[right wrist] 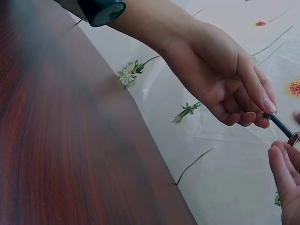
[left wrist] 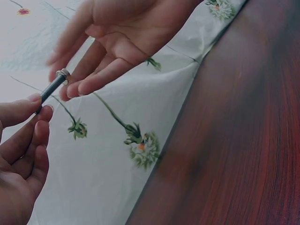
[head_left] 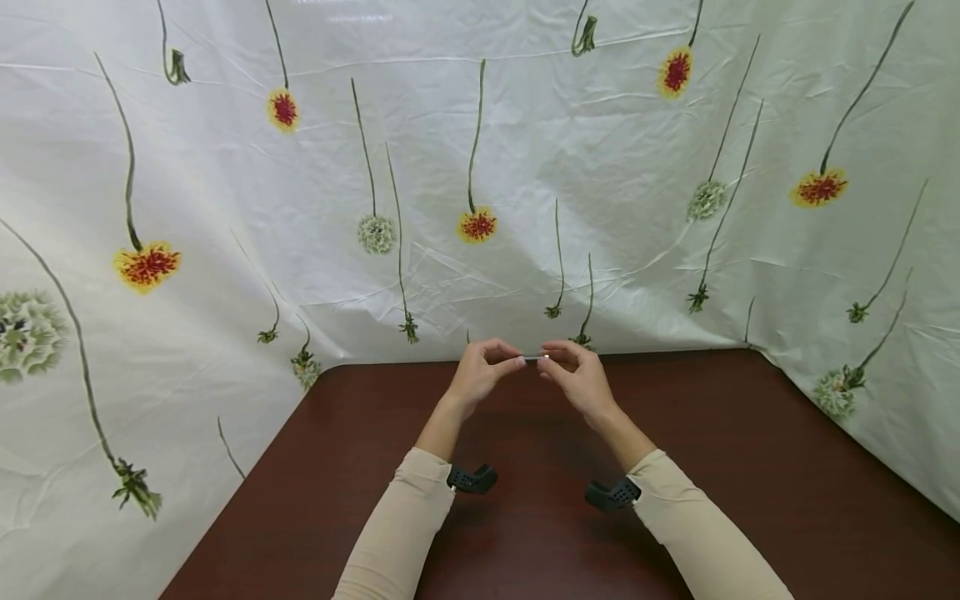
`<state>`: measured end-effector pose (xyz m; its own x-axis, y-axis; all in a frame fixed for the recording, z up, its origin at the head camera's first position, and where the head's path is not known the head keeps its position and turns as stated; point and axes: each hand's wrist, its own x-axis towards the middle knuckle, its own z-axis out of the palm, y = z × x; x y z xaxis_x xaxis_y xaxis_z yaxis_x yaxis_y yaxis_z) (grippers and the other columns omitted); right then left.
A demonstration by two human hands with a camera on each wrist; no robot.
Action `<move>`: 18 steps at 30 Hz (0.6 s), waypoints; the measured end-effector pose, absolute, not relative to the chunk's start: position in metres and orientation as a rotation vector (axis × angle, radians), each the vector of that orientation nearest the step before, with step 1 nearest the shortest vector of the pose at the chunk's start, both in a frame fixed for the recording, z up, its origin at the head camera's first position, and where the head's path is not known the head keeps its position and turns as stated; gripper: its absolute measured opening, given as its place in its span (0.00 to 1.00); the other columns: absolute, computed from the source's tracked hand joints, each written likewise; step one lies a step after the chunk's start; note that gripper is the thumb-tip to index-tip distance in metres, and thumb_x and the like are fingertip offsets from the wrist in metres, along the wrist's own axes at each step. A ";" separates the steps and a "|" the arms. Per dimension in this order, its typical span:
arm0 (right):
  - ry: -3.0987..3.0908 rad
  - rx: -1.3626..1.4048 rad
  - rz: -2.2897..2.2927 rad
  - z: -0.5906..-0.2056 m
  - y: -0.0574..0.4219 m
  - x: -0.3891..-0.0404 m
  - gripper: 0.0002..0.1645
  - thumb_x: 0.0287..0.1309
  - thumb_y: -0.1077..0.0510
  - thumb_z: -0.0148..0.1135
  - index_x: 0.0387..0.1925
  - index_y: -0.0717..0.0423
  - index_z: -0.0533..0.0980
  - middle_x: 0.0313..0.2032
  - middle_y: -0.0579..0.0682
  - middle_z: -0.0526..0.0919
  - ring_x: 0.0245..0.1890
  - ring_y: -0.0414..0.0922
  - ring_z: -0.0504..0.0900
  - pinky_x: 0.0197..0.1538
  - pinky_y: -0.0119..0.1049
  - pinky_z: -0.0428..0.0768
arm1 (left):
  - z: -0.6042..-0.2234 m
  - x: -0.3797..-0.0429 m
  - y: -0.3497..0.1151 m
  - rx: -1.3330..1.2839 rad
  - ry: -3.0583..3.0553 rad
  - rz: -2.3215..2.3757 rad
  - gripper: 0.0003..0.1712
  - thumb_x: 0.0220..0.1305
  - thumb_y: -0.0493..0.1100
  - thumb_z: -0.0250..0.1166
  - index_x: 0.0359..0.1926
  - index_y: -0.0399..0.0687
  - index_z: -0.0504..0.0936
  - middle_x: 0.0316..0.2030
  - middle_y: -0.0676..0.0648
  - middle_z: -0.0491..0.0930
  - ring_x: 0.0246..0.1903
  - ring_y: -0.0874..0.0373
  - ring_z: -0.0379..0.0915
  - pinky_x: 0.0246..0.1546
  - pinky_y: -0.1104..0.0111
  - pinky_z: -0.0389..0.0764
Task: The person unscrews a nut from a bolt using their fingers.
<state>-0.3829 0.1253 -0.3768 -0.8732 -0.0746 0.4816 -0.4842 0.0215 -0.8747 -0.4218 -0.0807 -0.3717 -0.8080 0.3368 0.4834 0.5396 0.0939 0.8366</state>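
A dark threaded bolt (left wrist: 52, 89) is held up above the far edge of the table, with a shiny silvery nut (left wrist: 63, 74) at one end. My left hand (head_left: 480, 372) pinches the bare end of the bolt between thumb and fingertips, its other fingers curled underneath. At the opposite end my right hand (head_left: 578, 379) has its thumb and fingers around the nut; some of those fingertips blur in the left wrist view. In the right wrist view the nut (right wrist: 294, 138) shows between the right fingertips, near the picture's edge. The fingers partly cover both ends of the bolt.
The dark reddish-brown wooden table (head_left: 360, 442) lies beneath both forearms. Behind it and at its sides hangs a white cloth (head_left: 315, 208) printed with flowers. A dark strap (head_left: 472, 478) is on the left wrist, and another strap (head_left: 612, 495) is on the right.
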 end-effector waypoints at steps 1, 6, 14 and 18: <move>-2.004 0.568 1.931 -0.377 0.125 -0.383 0.15 0.71 0.67 0.64 0.54 0.72 0.79 0.48 0.69 0.83 0.40 0.46 0.88 0.49 0.41 0.84 | -0.372 -0.422 -0.081 -0.894 -2.190 -1.801 0.12 0.68 0.37 0.72 0.47 0.32 0.87 0.43 0.44 0.87 0.46 0.51 0.81 0.49 0.56 0.79; -2.042 0.554 1.899 -0.376 0.125 -0.382 0.13 0.71 0.67 0.63 0.51 0.74 0.80 0.46 0.67 0.84 0.43 0.55 0.87 0.51 0.48 0.83 | -0.372 -0.420 -0.082 -0.899 -2.188 -1.799 0.09 0.67 0.37 0.72 0.45 0.35 0.88 0.42 0.44 0.87 0.45 0.50 0.81 0.48 0.58 0.79; -2.030 0.552 1.931 -0.378 0.126 -0.384 0.17 0.71 0.67 0.64 0.57 0.72 0.78 0.51 0.67 0.83 0.48 0.59 0.86 0.52 0.44 0.83 | -0.372 -0.420 -0.082 -0.890 -2.204 -1.793 0.13 0.67 0.37 0.73 0.47 0.32 0.87 0.43 0.46 0.87 0.46 0.52 0.81 0.47 0.59 0.78; -2.015 0.535 1.955 -0.377 0.125 -0.384 0.14 0.72 0.67 0.62 0.52 0.75 0.79 0.47 0.70 0.83 0.45 0.58 0.86 0.50 0.41 0.84 | -0.372 -0.420 -0.082 -0.893 -2.205 -1.805 0.15 0.67 0.38 0.72 0.49 0.29 0.86 0.43 0.45 0.87 0.46 0.50 0.81 0.49 0.55 0.78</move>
<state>-0.3844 0.1253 -0.3772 -0.8914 -0.0675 0.4481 -0.4499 0.0143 -0.8930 -0.4205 -0.0819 -0.3715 -0.8104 0.3456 0.4731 0.5320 0.0959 0.8413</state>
